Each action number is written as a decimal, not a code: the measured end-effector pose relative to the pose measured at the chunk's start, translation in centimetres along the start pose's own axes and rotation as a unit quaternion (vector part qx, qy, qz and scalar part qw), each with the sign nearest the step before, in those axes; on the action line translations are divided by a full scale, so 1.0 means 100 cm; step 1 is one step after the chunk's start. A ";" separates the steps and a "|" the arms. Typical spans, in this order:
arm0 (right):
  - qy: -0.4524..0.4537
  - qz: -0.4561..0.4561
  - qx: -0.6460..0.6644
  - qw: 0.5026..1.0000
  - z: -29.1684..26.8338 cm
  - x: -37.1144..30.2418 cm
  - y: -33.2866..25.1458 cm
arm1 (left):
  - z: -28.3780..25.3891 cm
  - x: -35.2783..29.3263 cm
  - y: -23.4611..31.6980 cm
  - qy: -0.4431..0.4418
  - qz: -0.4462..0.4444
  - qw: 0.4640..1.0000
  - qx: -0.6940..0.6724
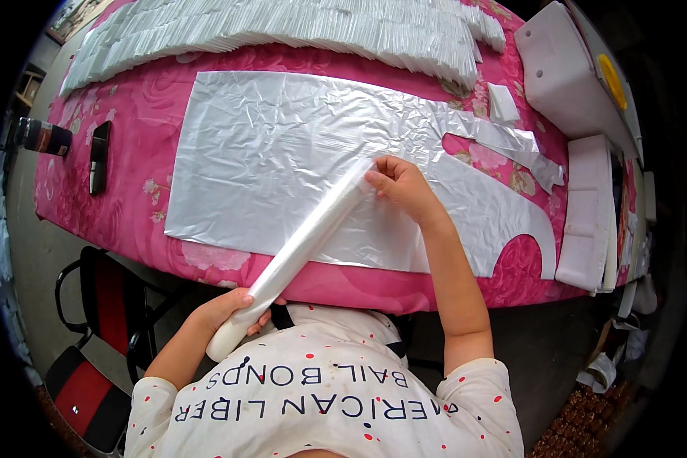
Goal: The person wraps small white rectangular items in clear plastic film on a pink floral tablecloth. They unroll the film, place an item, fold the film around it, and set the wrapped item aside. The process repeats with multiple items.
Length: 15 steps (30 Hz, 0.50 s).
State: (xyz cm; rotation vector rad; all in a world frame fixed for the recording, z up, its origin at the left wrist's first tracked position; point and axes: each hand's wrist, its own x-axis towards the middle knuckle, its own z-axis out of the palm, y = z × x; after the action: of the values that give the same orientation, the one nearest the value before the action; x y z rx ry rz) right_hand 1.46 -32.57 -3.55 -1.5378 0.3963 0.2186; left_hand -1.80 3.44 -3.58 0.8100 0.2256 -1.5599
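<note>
A long, narrow strip of folded white plastic film (301, 246) slants from my body up over the table. My left hand (227, 307) is wrapped round its lower, wider end, close to my shirt. The fingertips of my right hand (406, 191) pinch its upper end. Under it lies a large flat sheet of thin, whitish, wrinkled plastic (259, 145), shaped like an apron with curved cut-outs and straps toward the right. The strip covers part of this sheet.
Rows of folded white packets (282, 30) line the far side of the pink flowered tablecloth (133, 206). A dark phone (99, 158) and a dark jar (44, 137) stand left. White foam boxes (588, 206) are right; a small white folded piece (503, 104) lies nearby. Red-and-black chairs (108, 298) stand lower left.
</note>
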 end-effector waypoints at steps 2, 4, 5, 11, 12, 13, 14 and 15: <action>-0.062 0.025 -0.059 0.996 -0.004 0.002 -0.001 | -0.001 0.000 0.000 -0.008 -0.003 1.000 0.002; -0.047 0.017 -0.056 0.997 -0.003 -0.001 -0.003 | -0.003 0.001 0.000 -0.020 -0.003 1.000 0.022; -0.040 0.012 -0.054 0.998 -0.004 -0.002 -0.004 | -0.004 0.002 0.000 -0.013 -0.006 0.998 0.055; 0.123 -0.041 -0.055 0.990 -0.058 0.004 0.010 | -0.011 -0.001 0.003 -0.018 -0.046 0.990 0.131; 0.172 -0.052 -0.079 0.980 -0.082 0.006 0.013 | -0.012 -0.005 0.003 -0.014 -0.059 0.987 0.147; 0.225 -0.057 -0.123 0.965 -0.106 0.004 0.013 | -0.013 -0.009 0.004 -0.010 -0.074 0.984 0.162; 0.276 -0.062 -0.167 0.945 -0.131 0.000 0.014 | -0.017 -0.013 0.005 0.003 -0.077 0.973 0.219; 0.296 -0.066 -0.166 0.938 -0.162 -0.004 0.020 | -0.019 -0.018 0.006 0.016 -0.080 0.958 0.276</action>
State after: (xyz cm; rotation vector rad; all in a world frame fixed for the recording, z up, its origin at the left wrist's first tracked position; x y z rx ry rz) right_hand -1.54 -48.57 -5.04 -1.9480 0.7543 -0.3116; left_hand -0.68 5.86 -3.74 1.2771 -0.1364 -1.7903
